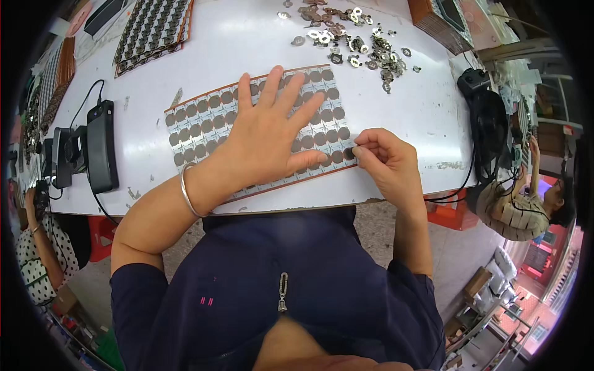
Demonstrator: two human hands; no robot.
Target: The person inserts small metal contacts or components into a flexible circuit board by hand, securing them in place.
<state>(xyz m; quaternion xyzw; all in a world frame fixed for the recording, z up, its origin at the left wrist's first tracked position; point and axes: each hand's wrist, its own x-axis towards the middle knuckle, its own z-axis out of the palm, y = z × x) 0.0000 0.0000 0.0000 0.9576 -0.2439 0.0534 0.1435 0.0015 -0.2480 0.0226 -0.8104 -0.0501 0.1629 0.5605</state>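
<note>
A rectangular panel [197,128] with rows of round grey discs lies slightly tilted on the white table in front of me. Spread flat across its middle is my left hand [263,133], fingers apart, covering many of the discs. A silver bangle [184,190] circles that wrist. At the panel's near right corner, my right hand [393,164] has thumb and forefinger pinched together beside a darker disc [348,154]. The fingertips partly cover that disc, and whatever they hold is too small to make out.
Loose metal discs with tabs [383,54] lie scattered at the far right. More panels [154,34] are stacked at the far left, and a brown stack [440,25] stands far right. A black device [102,146] with cables sits left, a black fan [487,117] right. Other people sit on both sides.
</note>
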